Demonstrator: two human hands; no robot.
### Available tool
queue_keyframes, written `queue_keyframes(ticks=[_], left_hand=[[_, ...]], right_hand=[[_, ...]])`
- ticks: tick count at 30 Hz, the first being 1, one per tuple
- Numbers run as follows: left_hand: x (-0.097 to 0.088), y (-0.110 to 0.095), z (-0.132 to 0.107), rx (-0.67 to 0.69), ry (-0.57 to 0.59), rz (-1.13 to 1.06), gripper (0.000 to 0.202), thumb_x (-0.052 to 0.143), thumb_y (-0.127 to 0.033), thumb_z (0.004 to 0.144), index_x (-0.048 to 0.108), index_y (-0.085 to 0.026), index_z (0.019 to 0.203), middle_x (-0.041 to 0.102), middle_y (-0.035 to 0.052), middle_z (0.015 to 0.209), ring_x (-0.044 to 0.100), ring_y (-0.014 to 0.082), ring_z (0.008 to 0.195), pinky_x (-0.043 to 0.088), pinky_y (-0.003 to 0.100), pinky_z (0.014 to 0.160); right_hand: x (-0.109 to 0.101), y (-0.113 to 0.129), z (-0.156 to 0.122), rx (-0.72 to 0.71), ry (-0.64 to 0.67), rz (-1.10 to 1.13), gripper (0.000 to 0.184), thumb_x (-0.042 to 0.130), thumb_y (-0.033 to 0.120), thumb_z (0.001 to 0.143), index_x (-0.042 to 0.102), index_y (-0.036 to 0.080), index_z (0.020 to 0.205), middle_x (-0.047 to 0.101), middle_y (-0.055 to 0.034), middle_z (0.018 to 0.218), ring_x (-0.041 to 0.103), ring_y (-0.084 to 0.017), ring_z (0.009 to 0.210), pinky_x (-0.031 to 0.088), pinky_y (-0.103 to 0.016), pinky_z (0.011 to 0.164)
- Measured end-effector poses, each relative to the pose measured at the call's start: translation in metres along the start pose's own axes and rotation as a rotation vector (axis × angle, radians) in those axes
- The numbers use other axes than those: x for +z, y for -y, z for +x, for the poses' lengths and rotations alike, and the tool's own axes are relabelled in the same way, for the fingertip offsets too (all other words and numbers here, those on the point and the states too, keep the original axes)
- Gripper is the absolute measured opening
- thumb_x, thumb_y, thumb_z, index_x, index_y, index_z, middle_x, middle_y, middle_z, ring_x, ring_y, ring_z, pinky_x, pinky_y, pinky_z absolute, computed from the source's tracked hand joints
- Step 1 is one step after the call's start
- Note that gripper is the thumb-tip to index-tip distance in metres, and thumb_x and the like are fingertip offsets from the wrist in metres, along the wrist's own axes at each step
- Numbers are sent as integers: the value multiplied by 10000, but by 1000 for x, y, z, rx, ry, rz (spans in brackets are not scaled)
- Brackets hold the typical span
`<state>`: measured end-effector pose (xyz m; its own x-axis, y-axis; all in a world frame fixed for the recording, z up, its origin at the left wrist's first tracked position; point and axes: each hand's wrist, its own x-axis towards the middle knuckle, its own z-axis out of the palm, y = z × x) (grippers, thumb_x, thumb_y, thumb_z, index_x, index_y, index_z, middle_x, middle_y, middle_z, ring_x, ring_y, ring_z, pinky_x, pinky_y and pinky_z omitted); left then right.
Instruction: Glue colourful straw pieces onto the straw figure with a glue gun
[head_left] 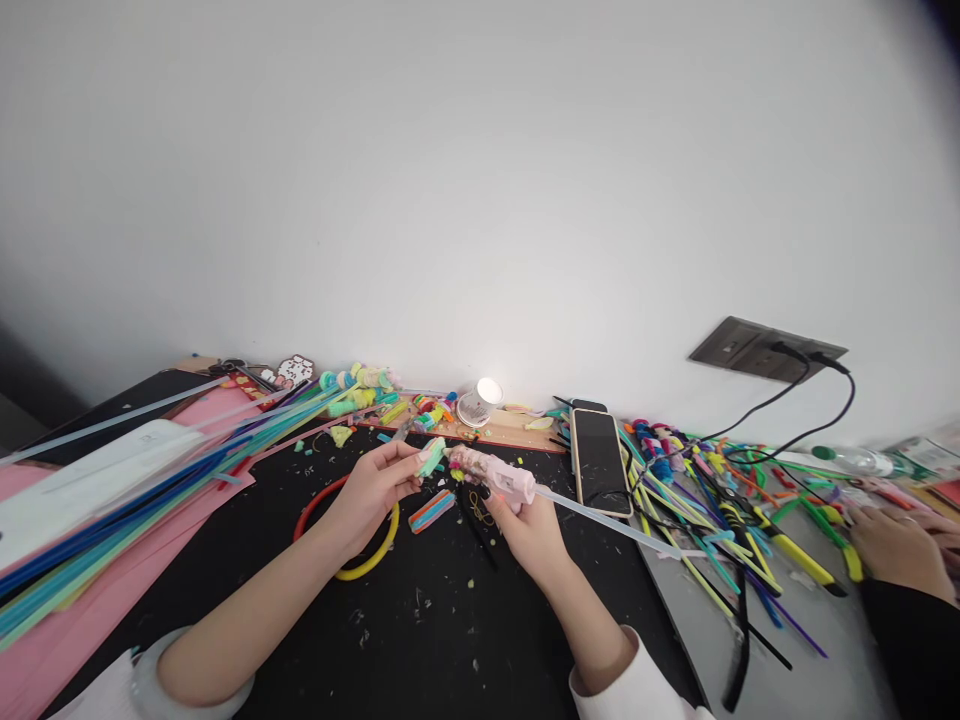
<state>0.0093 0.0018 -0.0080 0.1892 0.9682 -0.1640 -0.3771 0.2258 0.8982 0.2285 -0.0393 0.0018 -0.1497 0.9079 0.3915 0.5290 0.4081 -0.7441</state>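
Observation:
My right hand is wrapped round a pale pink hot glue gun, and a long translucent glue stick sticks out of its back end. The gun's nozzle points left at a small green fuzzy piece, which my left hand pinches between thumb and fingers. Whether nozzle and piece touch, I cannot tell. Just below them lies a striped bundle of pipe cleaner pieces in orange and blue. Partly behind my left forearm is a red and yellow ring on the black mat.
A paper cup stands by the wall. Right of the glue gun lies a phone. Pipe cleaners cover pink paper at left. At right are more pipe cleaners, yellow-black pliers, cables from a wall socket and another person's hand.

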Motion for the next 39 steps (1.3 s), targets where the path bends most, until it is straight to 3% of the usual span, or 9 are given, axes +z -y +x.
queue_keyframes(ticks=[7, 13, 17, 21, 27, 33, 39], left_hand=[[3, -2, -1, -8, -17, -5, 335, 903, -423, 646, 672, -184, 685, 576, -10, 724, 540, 142, 681, 491, 274, 691], [2, -1, -1, -10, -3, -1, 319, 895, -420, 668, 682, -184, 698, 574, -13, 724, 544, 143, 692, 493, 277, 701], [3, -2, -2, -12, -8, 1, 331, 890, -426, 668, 668, -182, 696, 575, -16, 730, 543, 139, 694, 492, 272, 707], [4, -3, -1, -8, -11, 8, 341, 888, -432, 659, 656, -184, 686, 572, -15, 724, 537, 142, 678, 492, 276, 695], [5, -4, -2, -4, -17, 20, 330, 886, -442, 649, 667, -196, 673, 566, -10, 719, 543, 155, 675, 500, 297, 697], [3, -3, -2, -6, -9, 18, 327, 890, -429, 655, 670, -188, 681, 562, -18, 710, 546, 153, 676, 497, 300, 704], [4, -3, -2, -4, -16, 16, 320, 884, -425, 660, 676, -183, 687, 583, -5, 732, 539, 145, 679, 490, 282, 700]], right_hand=[[1, 2, 1, -18, 37, 47, 298, 579, 254, 899, 780, 224, 1118, 818, -57, 1034, 777, -249, 909, 633, -349, 839], [0, 2, 1, -25, 10, 16, 358, 571, 241, 907, 746, 216, 1219, 787, -76, 1177, 750, -284, 1072, 602, -407, 948], [-1, 3, 1, -52, 18, 30, 331, 577, 237, 907, 756, 223, 1185, 807, -71, 1096, 771, -267, 973, 626, -373, 872], [0, 2, 1, -29, 37, 31, 251, 584, 229, 897, 788, 212, 1042, 814, -43, 878, 762, -229, 751, 633, -317, 720], [1, 1, 0, -25, 13, 21, 357, 576, 211, 894, 750, 233, 1205, 799, -63, 1134, 761, -270, 1027, 611, -386, 916], [1, 1, 0, -15, -6, 17, 352, 568, 240, 903, 747, 209, 1204, 799, -82, 1134, 763, -276, 1029, 608, -390, 924], [1, 3, 0, -43, 53, 17, 266, 572, 262, 908, 776, 222, 1074, 811, -46, 924, 759, -224, 795, 622, -316, 767]])
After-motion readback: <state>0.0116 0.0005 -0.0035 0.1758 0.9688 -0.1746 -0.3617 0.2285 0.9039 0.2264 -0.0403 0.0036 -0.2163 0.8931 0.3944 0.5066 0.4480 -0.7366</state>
